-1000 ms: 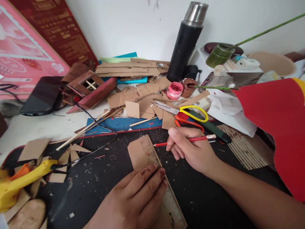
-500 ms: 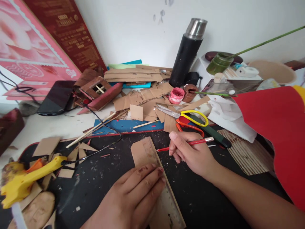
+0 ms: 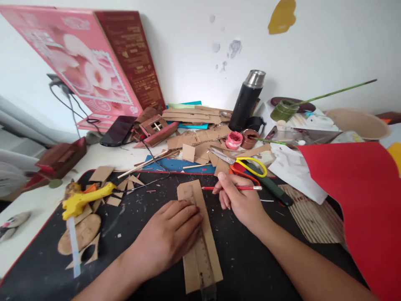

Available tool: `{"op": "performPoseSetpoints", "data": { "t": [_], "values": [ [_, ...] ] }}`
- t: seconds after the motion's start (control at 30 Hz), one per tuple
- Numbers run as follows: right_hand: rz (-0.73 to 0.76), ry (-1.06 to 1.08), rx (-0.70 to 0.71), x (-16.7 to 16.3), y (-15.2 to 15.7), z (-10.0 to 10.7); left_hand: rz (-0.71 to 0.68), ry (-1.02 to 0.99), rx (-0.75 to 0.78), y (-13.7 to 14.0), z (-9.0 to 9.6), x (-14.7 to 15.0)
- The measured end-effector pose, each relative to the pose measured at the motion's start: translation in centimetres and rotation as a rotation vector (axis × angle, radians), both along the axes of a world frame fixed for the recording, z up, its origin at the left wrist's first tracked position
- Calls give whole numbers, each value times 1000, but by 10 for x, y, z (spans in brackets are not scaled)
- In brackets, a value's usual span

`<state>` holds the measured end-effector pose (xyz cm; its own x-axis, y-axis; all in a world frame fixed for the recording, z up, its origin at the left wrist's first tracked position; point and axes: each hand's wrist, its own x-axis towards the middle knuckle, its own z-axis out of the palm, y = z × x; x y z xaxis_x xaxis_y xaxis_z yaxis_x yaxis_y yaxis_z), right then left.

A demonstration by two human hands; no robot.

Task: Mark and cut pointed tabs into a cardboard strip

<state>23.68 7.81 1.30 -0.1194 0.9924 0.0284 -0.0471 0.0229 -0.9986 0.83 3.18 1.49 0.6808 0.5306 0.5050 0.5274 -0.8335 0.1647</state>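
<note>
My left hand [image 3: 171, 234] presses down with bent fingers on a clear ruler [image 3: 205, 263], holding it against a narrow cardboard strip [image 3: 210, 242]. The ruler runs lengthwise along the strip, and its lower end sticks out past the near edge. My fingers hide part of its middle. A bare margin of cardboard shows to the right of the ruler. In my right hand [image 3: 239, 205] is a red pencil [image 3: 250, 188], its tip pointing left by the strip's upper right edge. Whether the tip touches the cardboard I cannot tell.
Beyond my right hand lie scissors [image 3: 250, 167] with yellow and orange handles. A yellow glue gun [image 3: 84, 198] rests among cardboard scraps at left. Paint jars [image 3: 234, 140] and a black flask [image 3: 246, 104] stand behind. Red paper [image 3: 360, 200] juts in from the right.
The ruler has shifted left on the cardboard under my left hand, baring a margin along the right side. My right hand keeps the pencil beside the strip. My view has tilted up and widened.
</note>
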Motion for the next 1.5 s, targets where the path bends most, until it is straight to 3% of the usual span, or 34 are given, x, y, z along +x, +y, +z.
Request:
{"op": "performPoseSetpoints", "data": {
  "t": [0.33, 0.7, 1.13, 1.5],
  "values": [
    [18, -24, 56, 3, 3, 0, 41, 104, -22, -15, 20, -9],
    [34, -74, 37, 2, 1, -1, 138, -31, -88, -26, -9, -22],
    [54, -140, 48, 3, 2, 0, 163, -42, -59, -28, -11, -20],
    [58, -128, 45, 2, 0, -1, 280, -55, -88, -25, -16, -22]
  ]
}}
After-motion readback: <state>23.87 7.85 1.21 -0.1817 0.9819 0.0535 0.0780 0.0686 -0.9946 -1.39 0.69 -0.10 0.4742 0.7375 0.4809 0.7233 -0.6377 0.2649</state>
